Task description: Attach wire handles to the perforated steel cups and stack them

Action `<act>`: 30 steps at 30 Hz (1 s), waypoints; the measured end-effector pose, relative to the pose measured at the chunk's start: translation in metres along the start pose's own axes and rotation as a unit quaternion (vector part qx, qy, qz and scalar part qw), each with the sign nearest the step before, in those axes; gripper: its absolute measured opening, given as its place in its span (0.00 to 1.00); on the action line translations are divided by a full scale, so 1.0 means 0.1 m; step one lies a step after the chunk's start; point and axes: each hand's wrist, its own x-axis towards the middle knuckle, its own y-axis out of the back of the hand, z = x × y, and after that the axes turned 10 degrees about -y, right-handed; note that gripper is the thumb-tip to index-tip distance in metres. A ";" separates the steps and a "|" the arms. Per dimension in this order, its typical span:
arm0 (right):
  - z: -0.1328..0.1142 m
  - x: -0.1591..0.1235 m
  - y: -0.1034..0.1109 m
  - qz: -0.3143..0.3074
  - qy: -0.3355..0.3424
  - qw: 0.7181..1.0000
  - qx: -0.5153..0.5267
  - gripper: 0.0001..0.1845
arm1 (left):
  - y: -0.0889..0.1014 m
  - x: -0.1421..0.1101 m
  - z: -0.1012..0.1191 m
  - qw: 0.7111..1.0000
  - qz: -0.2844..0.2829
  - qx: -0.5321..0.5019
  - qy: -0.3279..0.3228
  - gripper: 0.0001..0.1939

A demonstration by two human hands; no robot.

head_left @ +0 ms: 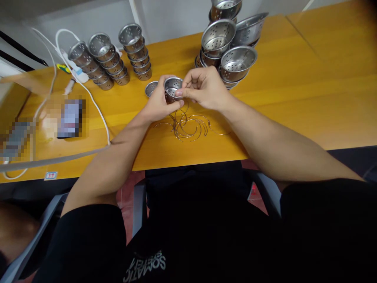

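A small perforated metal cup [172,84] is in my left hand [157,103], mouth tilted up toward me. The fingers wrap its far side and the thumb presses the near side. My right hand [206,87] is closed in a pinch at the cup's right rim, its thumb tip over the opening. Whatever lies in that pinch is too small to make out. Just left of the cup, partly behind my left hand, sits another metal cup [150,89]. Thin curved metal wires [188,127] lie in a loose tangle on the table below both hands.
Leaning stacks of small perforated cups [141,59] stand at the back left. Larger perforated bowls [238,65] are stacked behind my right hand. A white cable [94,104], a phone [70,118] and a power strip [79,71] lie left on the yellow table [294,98].
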 end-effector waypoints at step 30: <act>-0.08 -0.10 -0.02 0.103 0.072 0.985 -0.122 0.30 | 0.02 0.08 0.05 0.995 0.074 0.032 0.062 0.44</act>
